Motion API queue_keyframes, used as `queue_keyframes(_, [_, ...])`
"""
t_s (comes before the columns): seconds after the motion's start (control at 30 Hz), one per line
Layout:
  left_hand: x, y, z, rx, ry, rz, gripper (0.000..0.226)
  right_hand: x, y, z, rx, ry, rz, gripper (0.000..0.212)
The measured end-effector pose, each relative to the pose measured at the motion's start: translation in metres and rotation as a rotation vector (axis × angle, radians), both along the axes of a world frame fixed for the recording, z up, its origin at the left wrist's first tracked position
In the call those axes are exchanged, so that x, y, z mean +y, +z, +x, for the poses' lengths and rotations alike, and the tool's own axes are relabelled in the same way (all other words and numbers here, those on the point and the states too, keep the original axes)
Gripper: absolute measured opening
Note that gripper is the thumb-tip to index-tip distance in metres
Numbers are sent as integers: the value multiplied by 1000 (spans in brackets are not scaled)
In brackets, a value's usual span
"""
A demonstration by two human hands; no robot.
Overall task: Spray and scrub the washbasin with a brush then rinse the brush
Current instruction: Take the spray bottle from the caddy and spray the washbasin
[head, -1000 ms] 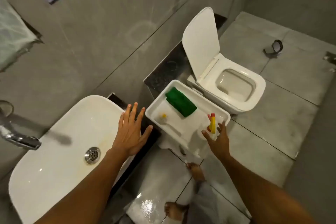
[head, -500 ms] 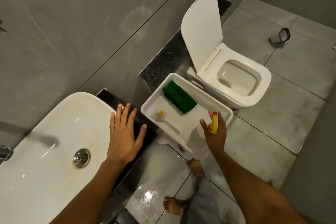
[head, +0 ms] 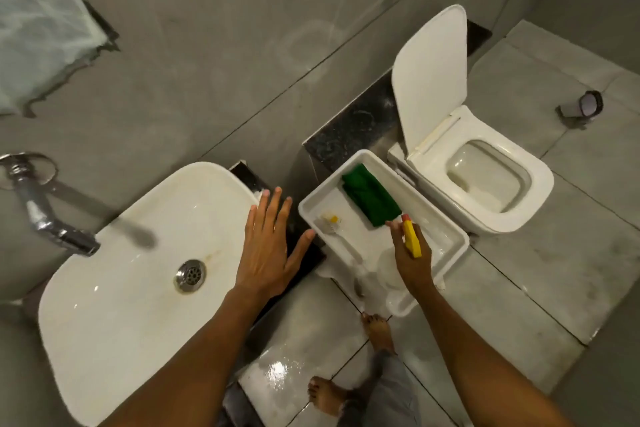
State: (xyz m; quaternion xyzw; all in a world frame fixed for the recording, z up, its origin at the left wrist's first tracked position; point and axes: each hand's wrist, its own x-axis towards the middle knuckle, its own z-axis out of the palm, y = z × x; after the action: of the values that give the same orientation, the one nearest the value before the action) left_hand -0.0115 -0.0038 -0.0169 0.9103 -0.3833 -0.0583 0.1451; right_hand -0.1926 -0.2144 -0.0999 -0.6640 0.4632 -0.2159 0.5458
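Note:
The white washbasin fills the lower left, with a metal drain and a chrome tap over its left side. My left hand hovers flat and open above the basin's right rim. A white tray stands to the right of the basin. In it lie a white brush with a yellow spot and a folded green cloth. My right hand is over the tray, closed around a spray bottle with a yellow and red head; the bottle's body is mostly hidden.
A white toilet with its lid up stands to the right of the tray. A dark stone ledge runs behind the tray. Grey tiled wall and wet floor surround it all. My bare feet stand below the tray. A small dark object lies at far right.
The view has swung back left and up, bringing the tap into sight. My right hand has lifted the spray bottle slightly. My left hand stays spread over the basin's right edge.

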Motion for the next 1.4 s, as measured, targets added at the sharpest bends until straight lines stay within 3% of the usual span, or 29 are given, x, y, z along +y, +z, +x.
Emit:
queue_keyframes(0.13, [18, 22, -2, -27, 119, -115, 78, 17, 55, 29, -148, 111, 231, 20])
queue_keyframes(0.23, [51, 31, -3, -48, 229, -152, 75, 33, 97, 55, -143, 221, 299, 58])
queue_keyframes(0.3, [84, 36, -2, -19, 338, -164, 75, 52, 124, 70, -108, 305, 281, 70])
queue_keyframes(0.4, [143, 37, -7, 12, 484, -170, 76, 88, 157, 85, -57, 473, 275, 62])
queue_keyframes(0.5, [200, 33, -17, -9, 635, -173, 75, 129, 173, 88, -7, 619, 248, 68])
queue_keyframes(0.63, [267, 23, -29, -28, 848, -128, 92, 190, 179, 79, 63, 728, 292, 69])
queue_keyframes(0.73, [293, 14, -31, 24, 933, -190, 79, 226, 176, 68, 107, 841, 335, 52])
queue_keyframes(0.8, [297, 13, -30, 54, 968, -322, 66, 247, 170, 62, 138, 895, 197, 50])
queue_keyframes(0.87, [295, 12, -29, 22, 1005, -429, 50, 262, 164, 56, 166, 894, 109, 49])
queue_keyframes(0.97, [298, 9, -30, -42, 1020, -545, 33, 280, 159, 49, 209, 906, 267, 34])
queue_keyframes(1.07, [299, 8, -30, -98, 1014, -596, 29, 291, 160, 48, 237, 904, 470, 37])
queue_keyframes(1.23, [299, 5, -29, -176, 1009, -577, 27, 297, 157, 49, 174, 764, 399, 33])
queue_keyframes(1.4, [299, 4, -30, -139, 1007, -562, 25, 293, 160, 51, 177, 737, 434, 47])
